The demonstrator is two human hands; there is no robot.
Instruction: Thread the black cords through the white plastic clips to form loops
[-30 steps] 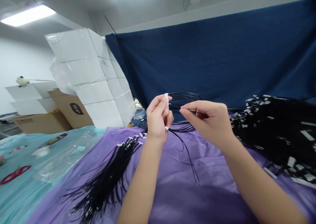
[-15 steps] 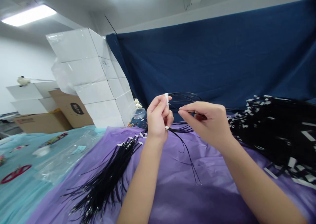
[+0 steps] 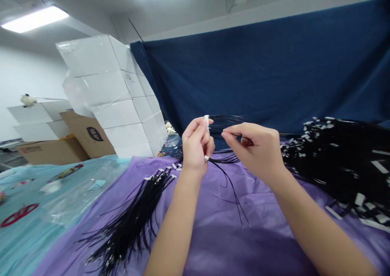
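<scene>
My left hand (image 3: 196, 148) is closed on a white connector (image 3: 206, 121) pinched between thumb and fingers, with thin black wires (image 3: 227, 117) running right from it. A second small white connector (image 3: 206, 158) pokes out below its palm, and black wires (image 3: 233, 188) from it droop over the purple cloth. To the right, my right hand (image 3: 254, 146) pinches thin black wire between thumb and forefinger, a short gap from the left hand. The far ends of the held wires are partly hidden behind the right hand.
A bundle of black wires (image 3: 131, 223) with white connectors lies on the purple cloth (image 3: 219, 243) at left. A large heap of similar wires (image 3: 335, 158) is at right. White boxes (image 3: 122, 134) stand stacked behind; red-handled scissors (image 3: 20, 215) lie far left.
My right hand has shifted slightly right, away from the left hand. The left hand keeps its grip and has barely moved.
</scene>
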